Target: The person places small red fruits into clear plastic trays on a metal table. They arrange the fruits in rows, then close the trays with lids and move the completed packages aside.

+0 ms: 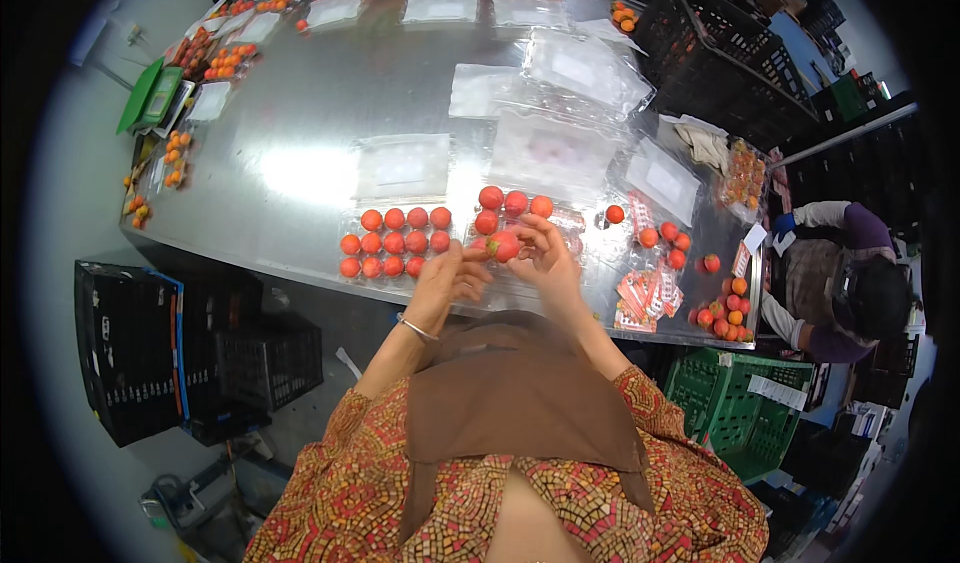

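Observation:
My right hand holds a round red fruit with a green calyx between thumb and fingers, above a clear plastic tray. Several red fruits sit in that tray's upper part; my hands cover some of it. My left hand, a bangle at its wrist, is just left of the held fruit. Its slightly blurred fingers are apart, with nothing visible in them. Beside it on the left, another clear tray carries rows of red fruits; its lid lies folded back.
Loose fruits and printed labels lie at right on the metal table. Clear packaging is stacked farther back. A co-worker is beyond the right edge. Crates stand below; a green scale sits far left.

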A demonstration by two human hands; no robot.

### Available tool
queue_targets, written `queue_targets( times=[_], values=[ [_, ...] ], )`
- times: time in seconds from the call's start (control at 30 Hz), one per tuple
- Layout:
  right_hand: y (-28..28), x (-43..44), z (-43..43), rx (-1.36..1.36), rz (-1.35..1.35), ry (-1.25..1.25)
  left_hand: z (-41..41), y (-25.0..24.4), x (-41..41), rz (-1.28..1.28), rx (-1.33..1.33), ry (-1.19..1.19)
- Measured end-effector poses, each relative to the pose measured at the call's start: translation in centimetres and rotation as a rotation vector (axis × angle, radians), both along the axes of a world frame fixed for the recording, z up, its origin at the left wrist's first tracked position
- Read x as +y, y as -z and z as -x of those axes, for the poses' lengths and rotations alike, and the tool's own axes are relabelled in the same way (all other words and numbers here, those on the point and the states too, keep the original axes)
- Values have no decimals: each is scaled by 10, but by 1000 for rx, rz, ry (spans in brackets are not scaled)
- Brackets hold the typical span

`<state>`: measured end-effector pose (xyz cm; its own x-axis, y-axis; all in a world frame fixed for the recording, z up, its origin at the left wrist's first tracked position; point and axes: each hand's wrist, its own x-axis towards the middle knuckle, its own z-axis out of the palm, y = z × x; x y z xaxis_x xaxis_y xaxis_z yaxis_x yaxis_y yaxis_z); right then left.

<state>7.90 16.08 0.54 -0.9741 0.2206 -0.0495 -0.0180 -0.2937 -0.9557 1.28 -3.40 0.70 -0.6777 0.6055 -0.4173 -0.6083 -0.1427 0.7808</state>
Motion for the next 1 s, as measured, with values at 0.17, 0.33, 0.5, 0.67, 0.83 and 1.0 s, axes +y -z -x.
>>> queue_targets(
  times=[0.17, 0.33, 0.5, 0.67, 0.83, 1.0],
  values=[
    [-2, -4, -12, 92, -131, -89, -3, -7, 14, -91, -90, 94],
    [-2, 6, -16, 31, -402, 3, -7, -11, 14, -72, 53, 16],
    [20, 42, 3, -99, -890, 268, -10, -13, 16, -42, 236, -110],
    [17, 57, 35, -9, -1338, 249, -9, -3, 13, -14, 305, -133],
    [22, 66, 49, -35, -1486, 151, -8, 0, 7, 38, 402, -151],
    [23, 74, 42, -1, -1385, 171, -8, 3, 1, -10, 384, -158]
  ],
)
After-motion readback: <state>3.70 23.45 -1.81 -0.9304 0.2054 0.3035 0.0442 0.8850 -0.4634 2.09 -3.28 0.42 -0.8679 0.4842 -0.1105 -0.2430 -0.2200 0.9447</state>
